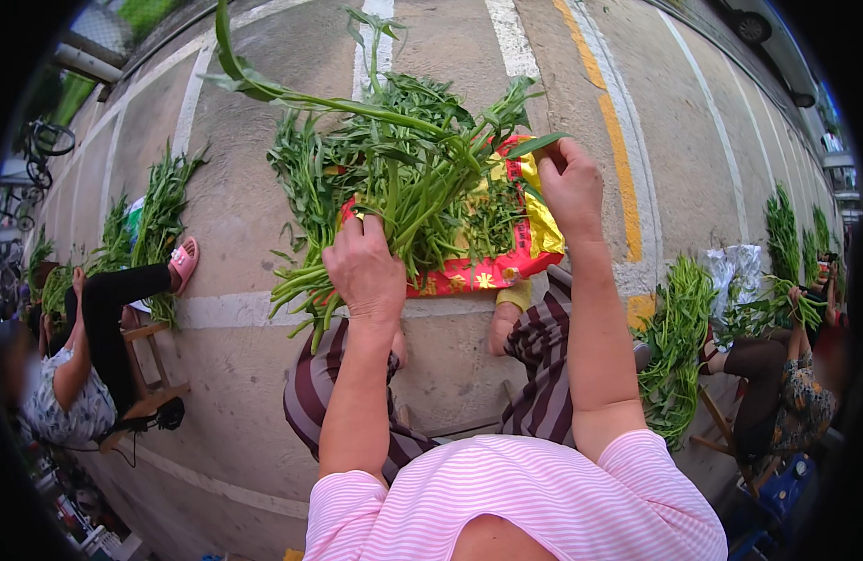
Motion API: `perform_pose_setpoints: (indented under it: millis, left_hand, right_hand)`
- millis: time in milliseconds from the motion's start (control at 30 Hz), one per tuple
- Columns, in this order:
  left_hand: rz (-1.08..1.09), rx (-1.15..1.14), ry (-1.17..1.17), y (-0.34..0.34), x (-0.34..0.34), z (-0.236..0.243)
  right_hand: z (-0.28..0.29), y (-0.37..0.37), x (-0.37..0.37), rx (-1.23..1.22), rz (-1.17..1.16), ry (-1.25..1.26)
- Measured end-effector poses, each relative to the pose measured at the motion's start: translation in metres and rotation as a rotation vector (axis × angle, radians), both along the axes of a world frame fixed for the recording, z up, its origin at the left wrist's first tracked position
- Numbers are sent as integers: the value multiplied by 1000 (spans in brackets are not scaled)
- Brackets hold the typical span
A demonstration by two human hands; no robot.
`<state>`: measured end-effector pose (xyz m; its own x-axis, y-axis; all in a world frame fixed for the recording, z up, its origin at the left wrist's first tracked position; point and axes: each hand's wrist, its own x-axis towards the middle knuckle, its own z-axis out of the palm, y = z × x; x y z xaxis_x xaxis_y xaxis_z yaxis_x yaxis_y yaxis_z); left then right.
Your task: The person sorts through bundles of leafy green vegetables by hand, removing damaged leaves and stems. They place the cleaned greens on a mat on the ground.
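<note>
My left hand (364, 265) is closed round a bunch of water spinach stems (403, 201), whose leafy tops fan away from me. One long shoot (347, 107) arches out to the upper left. My right hand (571, 187) is pinched at the tip of a long narrow leaf (539, 143) on the bunch's right side. Beneath lies a red and gold foil sheet or bag (517, 266) with loose leafy pieces (492, 217) on it. More cut stems (300, 285) lie to the left of my left hand, partly hidden by the bunch.
A seated person (76, 374) on a wooden stool is at the left beside water spinach (165, 201). Another seated person (805, 374) at the right holds stems, near a large heap (679, 346) and a clear plastic bag (735, 276). White and orange lines (618, 178) cross the pavement.
</note>
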<state>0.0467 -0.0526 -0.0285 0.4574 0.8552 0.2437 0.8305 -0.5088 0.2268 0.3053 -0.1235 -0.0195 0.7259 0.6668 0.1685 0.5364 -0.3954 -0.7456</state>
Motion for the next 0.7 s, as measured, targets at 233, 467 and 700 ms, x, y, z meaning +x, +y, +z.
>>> perform_pose_setpoints:
  millis: [233,467,700]
  left_hand:
    - [-31,17,26,-3,6,-5]
    - [-89,46,97,-12,11,-11]
    - [-156,103,143,-22,15,-19]
  right_hand:
    - [19,12,-17,320,83,-352]
    - [28,20,-60,443,392,-106]
    - [18,12,-52,38,371,-214]
